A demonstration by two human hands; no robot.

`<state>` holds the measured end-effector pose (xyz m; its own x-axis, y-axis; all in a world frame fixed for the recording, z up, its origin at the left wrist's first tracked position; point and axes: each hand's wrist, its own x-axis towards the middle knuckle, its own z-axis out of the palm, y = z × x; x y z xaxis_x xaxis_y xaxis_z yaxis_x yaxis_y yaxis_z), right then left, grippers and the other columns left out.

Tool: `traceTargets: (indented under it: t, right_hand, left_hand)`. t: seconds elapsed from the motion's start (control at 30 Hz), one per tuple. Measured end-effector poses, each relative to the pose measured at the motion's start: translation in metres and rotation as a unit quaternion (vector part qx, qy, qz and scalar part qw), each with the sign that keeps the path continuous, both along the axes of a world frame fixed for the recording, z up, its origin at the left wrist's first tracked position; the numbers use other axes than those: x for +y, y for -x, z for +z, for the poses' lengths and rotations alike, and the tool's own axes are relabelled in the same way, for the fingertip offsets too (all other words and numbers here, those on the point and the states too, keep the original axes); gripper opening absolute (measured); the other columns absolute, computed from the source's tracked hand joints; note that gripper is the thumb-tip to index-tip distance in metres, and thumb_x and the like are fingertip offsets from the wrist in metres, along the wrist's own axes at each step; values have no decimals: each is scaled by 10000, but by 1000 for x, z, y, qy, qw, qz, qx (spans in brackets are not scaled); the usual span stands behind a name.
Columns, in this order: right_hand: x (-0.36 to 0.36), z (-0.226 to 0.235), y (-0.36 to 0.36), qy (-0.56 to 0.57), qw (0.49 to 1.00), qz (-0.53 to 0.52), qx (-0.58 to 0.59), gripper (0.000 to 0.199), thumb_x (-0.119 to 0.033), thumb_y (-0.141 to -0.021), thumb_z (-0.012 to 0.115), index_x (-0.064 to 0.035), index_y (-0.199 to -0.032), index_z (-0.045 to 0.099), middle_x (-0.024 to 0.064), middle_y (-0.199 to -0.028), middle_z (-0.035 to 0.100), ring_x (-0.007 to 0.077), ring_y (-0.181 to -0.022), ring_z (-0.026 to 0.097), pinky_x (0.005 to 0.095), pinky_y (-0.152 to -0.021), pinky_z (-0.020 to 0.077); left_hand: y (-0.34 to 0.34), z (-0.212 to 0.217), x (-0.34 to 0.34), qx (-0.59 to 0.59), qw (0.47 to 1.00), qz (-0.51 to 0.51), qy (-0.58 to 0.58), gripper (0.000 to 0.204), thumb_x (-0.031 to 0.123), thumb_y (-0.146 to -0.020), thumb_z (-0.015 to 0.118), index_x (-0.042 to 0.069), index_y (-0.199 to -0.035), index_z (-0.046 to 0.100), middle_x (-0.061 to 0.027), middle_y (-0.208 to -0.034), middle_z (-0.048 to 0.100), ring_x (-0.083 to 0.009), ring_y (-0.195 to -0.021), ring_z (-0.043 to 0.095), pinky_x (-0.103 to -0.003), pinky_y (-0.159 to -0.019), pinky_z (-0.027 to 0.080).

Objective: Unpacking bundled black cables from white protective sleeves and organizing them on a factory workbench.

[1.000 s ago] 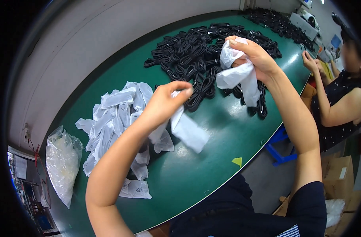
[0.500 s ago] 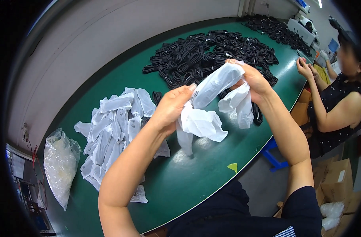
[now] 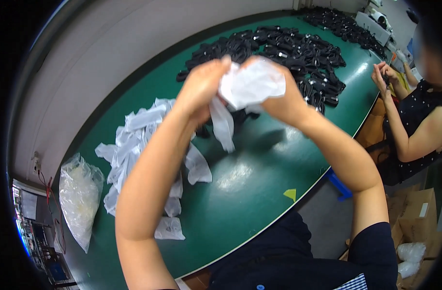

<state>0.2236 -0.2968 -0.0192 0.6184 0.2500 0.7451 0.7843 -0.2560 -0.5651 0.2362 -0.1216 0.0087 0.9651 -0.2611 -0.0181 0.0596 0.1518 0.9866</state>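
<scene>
White plastic bags (image 3: 254, 83) are bunched up between my two hands above the green table. My left hand (image 3: 201, 89) is closed on them from the left side, and one narrow white bag (image 3: 223, 124) hangs down beside it. On the other side my right hand (image 3: 285, 102) grips the bunch, its fingers mostly hidden behind the white plastic and slightly blurred. Left of my left forearm lies a heap of flat white bags (image 3: 139, 137). A pile of coiled black cables (image 3: 298, 48) spreads over the table beyond my hands.
A clear plastic sack (image 3: 80, 200) stands by the table's left edge. A yellow tag (image 3: 289, 195) sticks near the front edge. At right another person (image 3: 417, 121) sits by the table. Cardboard boxes (image 3: 414, 212) stand on the floor; more black cables (image 3: 344, 30) lie far right.
My hands have moved up and left and closer together. The bags, earlier stretched out between them, are now gathered into a bunch. The view has shifted slightly.
</scene>
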Motion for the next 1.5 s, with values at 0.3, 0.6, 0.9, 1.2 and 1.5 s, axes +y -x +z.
traceTargets:
  t: [0.3,0.6,0.9,1.2,1.5]
  right_hand:
    - [-41,64,-19,-121,961,30,246,132,-233,-837,644,-123,-813,574,-63,-703,508,15,-611,447,182,-557,363]
    - [60,-16,82,389,901,193,-12,505,-189,-771,685,-175,-1248,519,76,-733,619,302,-598,620,391,-536,497]
    - [49,-39,47,198,963,141,119,37,-69,-838,588,-68,-865,563,45,-794,587,154,-685,569,290,-654,457]
    - [-32,40,-33,-39,943,37,328,216,-273,-908,580,-61,-936,605,-40,-783,548,55,-715,492,232,-653,414]
    - [-83,56,-48,-350,760,394,381,269,-186,-951,376,-15,-1004,577,80,-914,659,193,-795,652,351,-751,544]
  left_hand:
    - [43,59,80,-328,849,111,-400,272,272,-838,665,51,-988,616,18,-735,548,-54,-619,494,-211,-560,383]
    - [95,23,148,-283,740,77,-605,225,84,-857,612,67,-1080,640,-94,-823,611,-157,-683,536,-288,-655,464]
    - [84,-27,142,-210,701,41,-681,259,261,-838,640,61,-999,675,-178,-881,671,-326,-794,644,-388,-709,496]
    - [50,-4,138,-242,838,70,-484,273,251,-828,677,16,-722,585,-68,-672,599,-148,-649,560,-311,-612,449]
    - [2,9,39,-174,975,68,-122,111,178,-858,614,74,-873,577,-7,-644,533,-88,-622,484,-241,-589,392]
